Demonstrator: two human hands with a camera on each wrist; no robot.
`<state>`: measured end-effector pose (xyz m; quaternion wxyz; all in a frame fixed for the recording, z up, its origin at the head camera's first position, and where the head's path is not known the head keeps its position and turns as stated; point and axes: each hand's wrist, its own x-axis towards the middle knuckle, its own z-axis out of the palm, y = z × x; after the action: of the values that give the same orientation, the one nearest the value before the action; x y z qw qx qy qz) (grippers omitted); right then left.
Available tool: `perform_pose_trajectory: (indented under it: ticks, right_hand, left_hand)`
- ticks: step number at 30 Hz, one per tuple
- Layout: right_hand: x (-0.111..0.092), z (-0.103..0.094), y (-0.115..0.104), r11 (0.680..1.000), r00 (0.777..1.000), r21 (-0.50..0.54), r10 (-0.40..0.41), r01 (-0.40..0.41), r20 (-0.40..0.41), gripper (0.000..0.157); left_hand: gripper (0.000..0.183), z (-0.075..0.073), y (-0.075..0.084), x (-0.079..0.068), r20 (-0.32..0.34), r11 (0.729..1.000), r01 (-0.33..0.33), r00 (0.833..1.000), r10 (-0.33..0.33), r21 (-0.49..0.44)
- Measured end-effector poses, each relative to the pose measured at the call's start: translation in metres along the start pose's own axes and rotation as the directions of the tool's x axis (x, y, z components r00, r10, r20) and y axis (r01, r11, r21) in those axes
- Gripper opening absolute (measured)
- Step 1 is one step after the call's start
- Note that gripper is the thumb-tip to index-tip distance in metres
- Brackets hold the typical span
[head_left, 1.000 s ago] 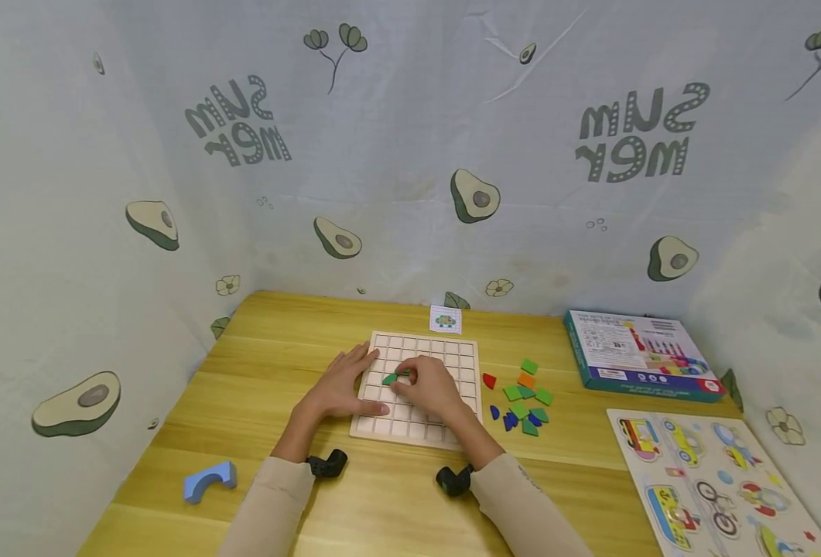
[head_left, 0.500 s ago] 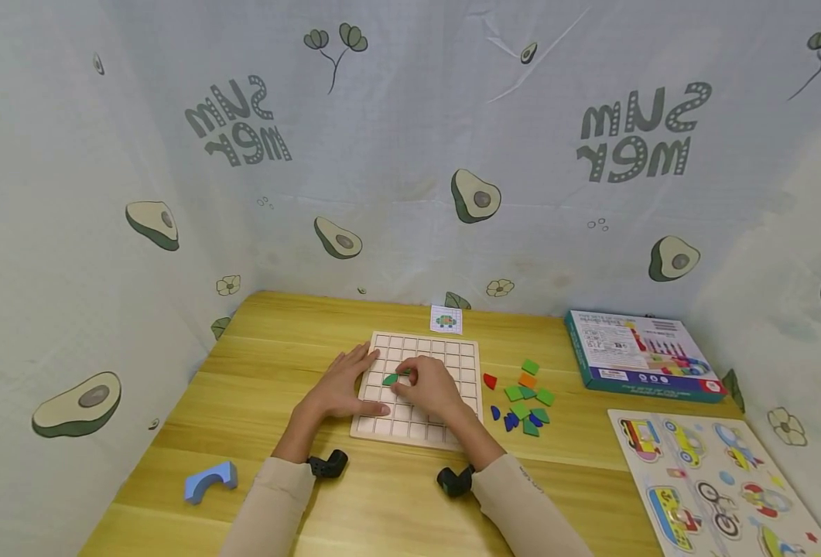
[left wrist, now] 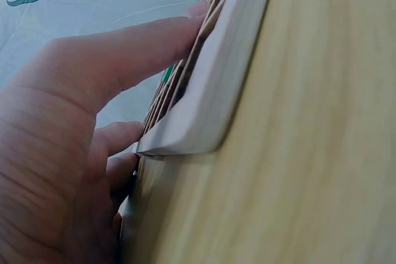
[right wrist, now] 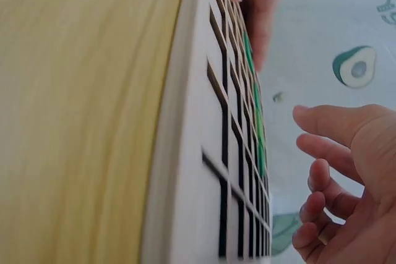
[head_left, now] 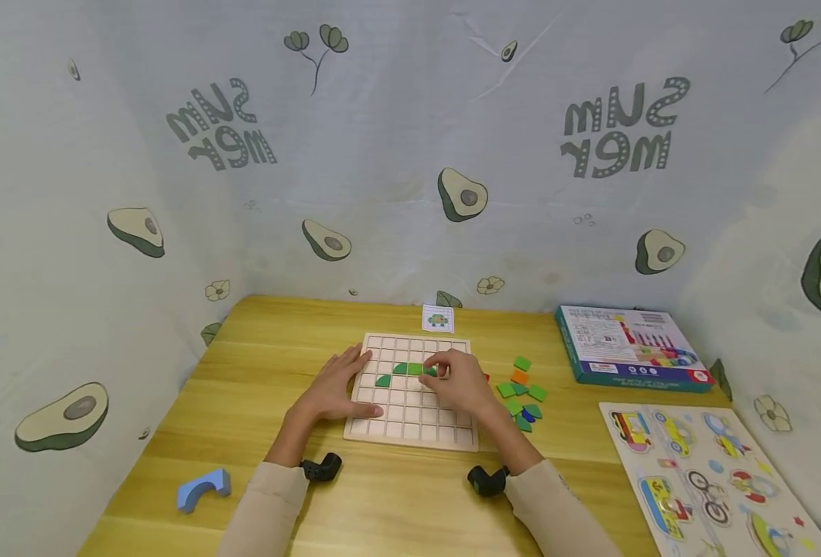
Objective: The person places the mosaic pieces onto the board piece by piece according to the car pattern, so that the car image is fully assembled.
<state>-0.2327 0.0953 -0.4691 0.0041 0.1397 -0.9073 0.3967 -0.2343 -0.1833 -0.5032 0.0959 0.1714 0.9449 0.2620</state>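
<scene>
My left hand point(head_left: 330, 387) lies spread at the left side of a wooden grid board point(head_left: 410, 433), its thumb resting on the grid and its other fingers at the edge. On the board are a green quarter-round tile point(head_left: 382, 381), another quarter-round tile point(head_left: 399, 368) and a light green square tile point(head_left: 415, 369). Right of the square, a third dark green tile point(head_left: 431, 371) is partly covered by the fingertips of my right hand point(head_left: 457, 381). The right wrist view shows that hand's thumb and index finger apart, with nothing visible between them.
Loose green and orange tiles point(head_left: 519, 377) lie right of the board. A turtle pattern card point(head_left: 438, 318) stands behind it. Farther right are a boxed set point(head_left: 633, 348) and a vehicle puzzle board point(head_left: 709, 472). A blue arch block point(head_left: 203, 489) sits front left.
My right hand has shifted rightward, uncovering the green square and a quarter-round tile in the row. It now hides part of the loose tiles. The left hand stays on the board; the head view turned slightly.
</scene>
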Motion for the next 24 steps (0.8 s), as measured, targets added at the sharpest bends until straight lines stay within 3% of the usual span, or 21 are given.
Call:
perform_pose_trajectory:
  ticks: [8, 14, 24]
  right_hand:
    - [-0.008, -0.033, 0.033, 0.999, 0.998, -0.035, -0.005, 0.003, -0.06, 0.02]
    - [-0.013, -0.06, 0.064, 0.993, 0.99, -0.049, 0.099, -0.105, -0.1, 0.025]
    - [-0.017, -0.09, 0.101, 0.974, 0.969, -0.078, 0.201, -0.214, -0.146, 0.032]
  left_hand:
    - [0.118, 0.001, -0.002, 0.0, -0.013, 1.0, -0.001, 1.0, 0.001, 0.015]
    - [0.117, 0.001, -0.001, 0.0, -0.009, 1.0, -0.002, 1.0, 0.002, 0.023]
    - [0.118, 0.002, -0.001, 0.001, -0.014, 1.0, -0.012, 1.0, 0.012, 0.024]
